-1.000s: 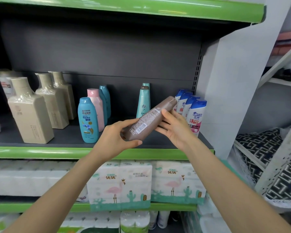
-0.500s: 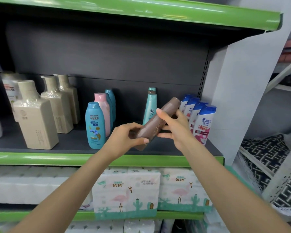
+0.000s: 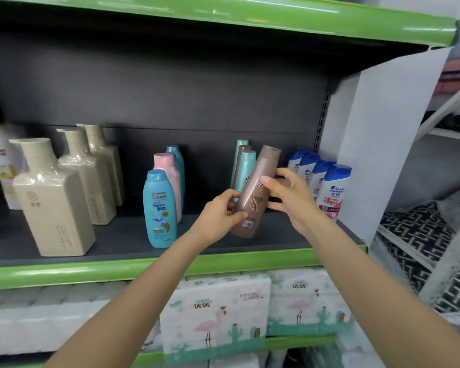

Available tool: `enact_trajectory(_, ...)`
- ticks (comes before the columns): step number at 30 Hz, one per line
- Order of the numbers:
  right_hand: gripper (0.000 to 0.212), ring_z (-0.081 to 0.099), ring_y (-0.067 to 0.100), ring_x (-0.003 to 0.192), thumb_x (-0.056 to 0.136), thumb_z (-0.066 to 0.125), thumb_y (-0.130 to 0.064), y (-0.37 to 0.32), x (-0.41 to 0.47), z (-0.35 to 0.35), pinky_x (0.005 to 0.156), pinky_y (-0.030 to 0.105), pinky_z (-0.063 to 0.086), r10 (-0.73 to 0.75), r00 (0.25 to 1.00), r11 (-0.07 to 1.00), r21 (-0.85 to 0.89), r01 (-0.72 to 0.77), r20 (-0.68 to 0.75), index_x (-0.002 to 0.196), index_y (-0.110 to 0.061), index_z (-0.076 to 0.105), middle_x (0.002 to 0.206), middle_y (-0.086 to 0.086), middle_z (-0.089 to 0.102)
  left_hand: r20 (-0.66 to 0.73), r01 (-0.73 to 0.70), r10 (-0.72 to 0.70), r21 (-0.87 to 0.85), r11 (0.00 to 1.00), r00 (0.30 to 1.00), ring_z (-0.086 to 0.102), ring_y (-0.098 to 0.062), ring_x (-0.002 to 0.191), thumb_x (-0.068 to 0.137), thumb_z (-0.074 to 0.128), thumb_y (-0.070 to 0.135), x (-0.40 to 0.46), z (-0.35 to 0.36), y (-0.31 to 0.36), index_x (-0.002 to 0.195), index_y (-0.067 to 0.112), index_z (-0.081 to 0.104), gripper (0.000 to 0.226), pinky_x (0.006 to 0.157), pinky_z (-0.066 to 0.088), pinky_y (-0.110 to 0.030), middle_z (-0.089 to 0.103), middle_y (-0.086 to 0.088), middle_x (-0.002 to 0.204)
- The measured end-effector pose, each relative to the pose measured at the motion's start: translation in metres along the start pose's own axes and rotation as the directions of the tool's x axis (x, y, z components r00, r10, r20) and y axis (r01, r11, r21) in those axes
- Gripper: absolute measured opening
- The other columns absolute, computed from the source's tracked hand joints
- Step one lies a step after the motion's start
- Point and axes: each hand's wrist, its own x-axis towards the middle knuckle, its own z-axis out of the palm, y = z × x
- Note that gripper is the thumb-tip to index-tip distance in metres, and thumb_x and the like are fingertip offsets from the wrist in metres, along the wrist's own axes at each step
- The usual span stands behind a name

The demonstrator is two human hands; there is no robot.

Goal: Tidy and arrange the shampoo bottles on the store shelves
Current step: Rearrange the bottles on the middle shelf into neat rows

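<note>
- Brown bottle (image 3: 255, 192): held above the dark shelf (image 3: 117, 235), cap up and leaning to the right, in front of a short row of teal bottles (image 3: 246, 168).
- Left hand (image 3: 221, 213): thumb and fingers pinch the bottle's lower left side.
- Right hand (image 3: 290, 197): fingers curled around the bottle's upper right side, thumb across the front.
- Blue bottle (image 3: 160, 208): upright, left of the hands, a pink bottle (image 3: 168, 179) just behind it.
- Blue-capped white bottles (image 3: 329, 189): a row at right.
- Beige bottles (image 3: 53, 203): at left.
</note>
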Motion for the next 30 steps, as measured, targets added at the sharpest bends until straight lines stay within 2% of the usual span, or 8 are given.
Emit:
enact_trajectory(3,0.024,0.066,0.015,0.096,0.089,0.062,-0.014,0.003,0.006,0.003,0.073,0.031,0.057,-0.036,0.999,0.997,-0.062,0.037,0.003,0.112,-0.015,0.055,0.103,0.002,0.067,-0.025,-0.006,0.007,0.027,1.0,1.0,0.061,-0.007,0.079,0.083,0.067,0.012,0.008,0.003,0.0,0.121,0.016,0.05,0.042,0.067,0.049,-0.01,0.062,0.0,0.106)
enact_trajectory(6,0.021,0.065,0.017,0.096,0.088,0.063,-0.012,0.008,0.011,0.005,0.076,0.035,0.057,-0.048,0.998,0.993,-0.109,0.052,0.04,0.108,-0.016,0.056,0.103,0.004,0.067,-0.067,-0.03,0.03,0.011,1.0,0.997,0.059,0.0,0.075,0.084,0.066,0.012,0.013,0.002,0.001,0.127,0.017,0.047,0.047,0.065,0.049,-0.006,0.06,0.002,0.105)
enact_trajectory(10,0.024,0.065,0.018,0.098,0.087,0.065,-0.013,0.016,0.018,0.004,0.08,0.039,0.057,-0.04,0.995,0.985,-0.167,0.054,0.088,0.109,-0.017,0.057,0.106,0.006,0.066,-0.099,-0.067,0.067,0.006,0.998,0.993,0.062,-0.003,0.081,0.086,0.064,0.014,0.021,-0.004,0.001,0.134,0.024,0.041,0.055,0.068,0.051,-0.012,0.059,0.001,0.109)
enact_trajectory(13,0.025,0.064,0.017,0.101,0.087,0.065,-0.015,0.024,0.022,0.002,0.083,0.041,0.056,-0.022,0.995,0.977,-0.207,0.043,0.1,0.109,-0.019,0.057,0.109,0.005,0.066,-0.116,-0.079,0.08,0.015,0.997,0.99,0.062,-0.006,0.082,0.089,0.059,0.019,0.028,-0.005,-0.001,0.135,0.026,0.041,0.05,0.074,0.051,-0.02,0.061,-0.001,0.112)
enact_trajectory(22,0.03,0.063,0.014,0.101,0.086,0.066,-0.02,0.028,0.032,-0.003,0.084,0.038,0.056,-0.009,0.989,0.981,-0.192,0.038,0.148,0.115,-0.02,0.057,0.111,0.002,0.065,-0.192,-0.094,0.094,0.009,0.995,0.977,0.064,-0.006,0.083,0.091,0.057,0.026,0.04,-0.008,0.002,0.126,0.028,0.049,0.037,0.073,0.049,-0.015,0.065,0.004,0.102)
enact_trajectory(26,0.023,0.061,0.013,0.105,0.094,0.053,-0.033,0.016,0.046,-0.01,0.089,0.033,0.052,-0.01,0.998,1.0,-0.023,0.012,0.056,0.114,-0.022,0.055,0.112,0.001,0.064,-0.192,-0.17,0.156,-0.059,0.984,0.969,0.064,-0.004,0.086,0.088,0.062,0.026,0.056,-0.022,0.019,0.118,0.04,0.049,0.036,0.08,0.05,-0.019,0.065,0.007,0.103)
enact_trajectory(28,0.017,0.06,0.014,0.106,0.097,0.049,-0.032,0.011,0.059,-0.013,0.088,0.031,0.05,-0.028,0.999,0.999,-0.017,0.028,-0.02,0.11,-0.023,0.054,0.113,0.001,0.062,-0.159,-0.189,0.192,0.036,0.981,0.968,0.061,-0.002,0.093,0.084,0.067,0.025,0.062,-0.025,0.023,0.115,0.036,0.055,0.034,0.085,0.048,-0.019,0.065,0.006,0.103)
enact_trajectory(30,0.017,0.058,0.015,0.108,0.097,0.05,-0.026,0.008,0.073,-0.014,0.088,0.03,0.049,-0.06,0.997,0.996,-0.071,0.056,-0.053,0.112,-0.022,0.055,0.114,0.0,0.06,-0.134,-0.186,0.195,0.076,0.98,0.972,0.061,-0.004,0.096,0.081,0.071,0.024,0.067,-0.024,0.023,0.111,0.031,0.061,0.032,0.089,0.05,-0.026,0.066,0.005,0.101)
